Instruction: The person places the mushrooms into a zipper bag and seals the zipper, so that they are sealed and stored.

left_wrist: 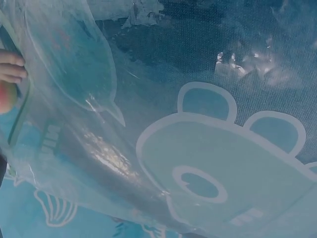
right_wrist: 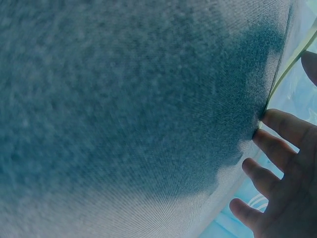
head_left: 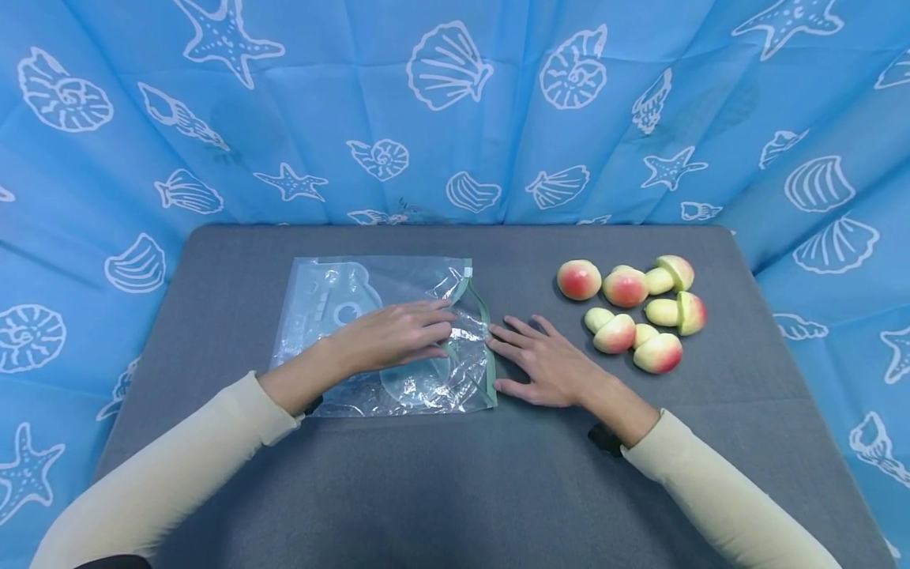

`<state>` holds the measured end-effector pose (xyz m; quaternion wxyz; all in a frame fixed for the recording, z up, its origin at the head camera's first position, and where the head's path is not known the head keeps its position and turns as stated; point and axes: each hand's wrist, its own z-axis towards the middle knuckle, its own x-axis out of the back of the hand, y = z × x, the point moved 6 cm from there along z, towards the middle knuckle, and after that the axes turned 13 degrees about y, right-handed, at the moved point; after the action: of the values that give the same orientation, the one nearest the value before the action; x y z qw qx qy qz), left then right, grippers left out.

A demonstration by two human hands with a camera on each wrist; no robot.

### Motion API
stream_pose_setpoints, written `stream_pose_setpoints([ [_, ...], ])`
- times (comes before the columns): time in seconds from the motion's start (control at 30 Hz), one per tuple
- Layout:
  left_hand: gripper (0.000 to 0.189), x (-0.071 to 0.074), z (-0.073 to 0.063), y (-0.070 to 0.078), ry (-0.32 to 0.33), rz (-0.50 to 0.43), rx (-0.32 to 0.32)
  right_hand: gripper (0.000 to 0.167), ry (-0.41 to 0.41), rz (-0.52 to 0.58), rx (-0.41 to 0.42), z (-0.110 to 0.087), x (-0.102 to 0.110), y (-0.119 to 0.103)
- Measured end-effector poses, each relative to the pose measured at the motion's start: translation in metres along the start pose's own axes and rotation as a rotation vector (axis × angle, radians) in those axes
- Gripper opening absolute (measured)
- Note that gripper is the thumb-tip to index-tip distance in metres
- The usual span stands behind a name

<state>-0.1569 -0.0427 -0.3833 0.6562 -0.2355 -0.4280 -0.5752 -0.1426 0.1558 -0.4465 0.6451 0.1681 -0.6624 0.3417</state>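
Note:
A clear zip bag (head_left: 398, 276) with a green-edged mouth (head_left: 490, 363) and pale blue printed figures lies flat, its mouth standing partly apart on the right. Over the bag reaches my left hand (head_left: 401, 336), its fingers extended and touching the plastic near the mouth. My right hand (head_left: 543, 363) has its fingers spread, with the fingertips at the green edge. The right wrist view shows those spread fingers (right_wrist: 277, 146) against the bag's rim. Through the plastic in the left wrist view appear a printed bear-like shape (left_wrist: 198, 148) and other fingers (left_wrist: 11, 67).
Several mushroom-shaped pieces (head_left: 614, 336) with pale stems and red-blushed caps lie right of the hands on a grey cloth-covered table (head_left: 441, 490). Behind and beside the table hangs a blue curtain (head_left: 306, 111) with white shells and starfish.

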Motion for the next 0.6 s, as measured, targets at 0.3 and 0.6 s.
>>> stream_pose_setpoints([
  [0.3, 0.025, 0.0023, 0.0002, 0.0005, 0.027, 0.001, 0.004, 0.066, 0.001, -0.001, 0.001, 0.0000, 0.0004, -0.0001],
  [0.6, 0.022, 0.0040, 0.0010, -0.0008, 0.017, 0.009, 0.009, 0.066, 0.016, -0.010, 0.016, 0.0006, 0.0012, -0.0006],
])
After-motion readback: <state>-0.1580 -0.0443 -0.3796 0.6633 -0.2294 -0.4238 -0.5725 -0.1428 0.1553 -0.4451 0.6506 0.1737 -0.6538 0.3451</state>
